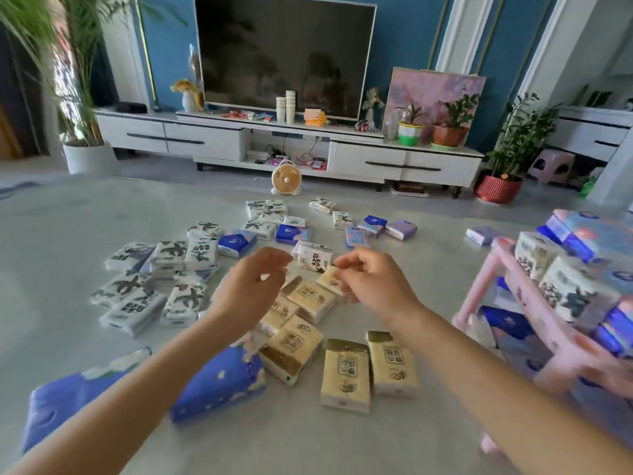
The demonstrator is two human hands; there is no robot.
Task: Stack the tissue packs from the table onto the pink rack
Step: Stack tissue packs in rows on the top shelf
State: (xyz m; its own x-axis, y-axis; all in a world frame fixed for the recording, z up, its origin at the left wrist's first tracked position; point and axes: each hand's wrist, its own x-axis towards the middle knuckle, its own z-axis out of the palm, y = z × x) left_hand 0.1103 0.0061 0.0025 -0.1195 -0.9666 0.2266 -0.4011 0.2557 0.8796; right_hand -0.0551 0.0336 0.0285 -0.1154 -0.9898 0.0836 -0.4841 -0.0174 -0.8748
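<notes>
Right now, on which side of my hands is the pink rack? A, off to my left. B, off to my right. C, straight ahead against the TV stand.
B: the pink rack stands at the right edge of the view, beyond the right hand, with tissue packs already on it.
</notes>
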